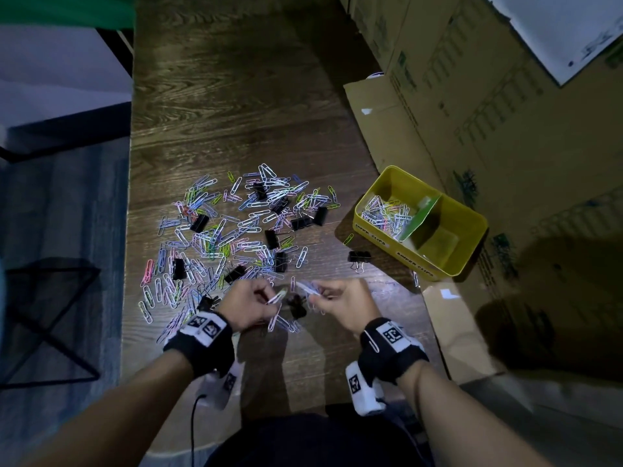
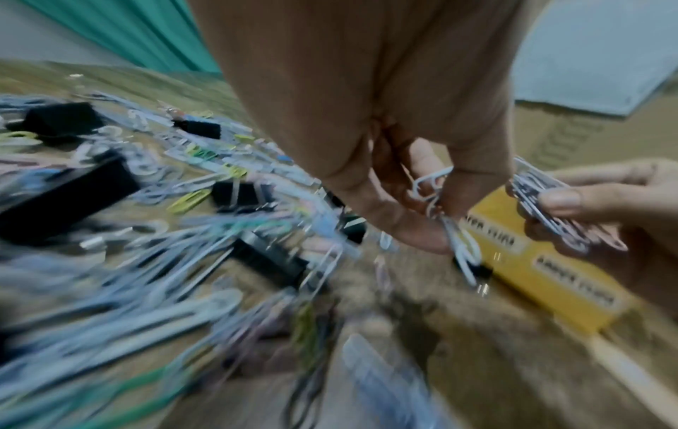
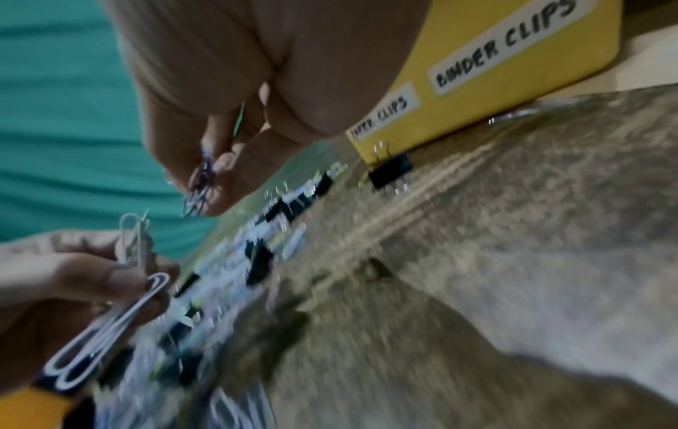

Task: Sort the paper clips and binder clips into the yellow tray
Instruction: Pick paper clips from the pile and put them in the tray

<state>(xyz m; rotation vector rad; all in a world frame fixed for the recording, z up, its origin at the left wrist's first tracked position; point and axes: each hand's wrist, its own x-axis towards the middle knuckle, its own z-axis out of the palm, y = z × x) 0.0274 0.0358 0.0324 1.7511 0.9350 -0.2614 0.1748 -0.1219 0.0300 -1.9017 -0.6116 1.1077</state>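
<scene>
Dark wood-grain table (image 1: 236, 96), dimly lit; cardboard boxes (image 1: 488, 112) stacked right. Left hand (image 1: 247, 303) pinches a few white paper clips (image 2: 433, 188); right hand (image 1: 344, 303) grips a fuller bundle (image 2: 543, 209). Yellow tray (image 1: 472, 227) sits well right, its far compartment part-filled, binder-clip side apparently bare. Best to merge both bundles, carry over, release low. Loose clips (image 1: 236, 230) cover mid-table.

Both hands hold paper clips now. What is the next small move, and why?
Probably carry the right hand and its paper clips to the yellow tray, into the compartment that already holds paper clips; the hand looks full, and the left hand pinches only a few.
</scene>
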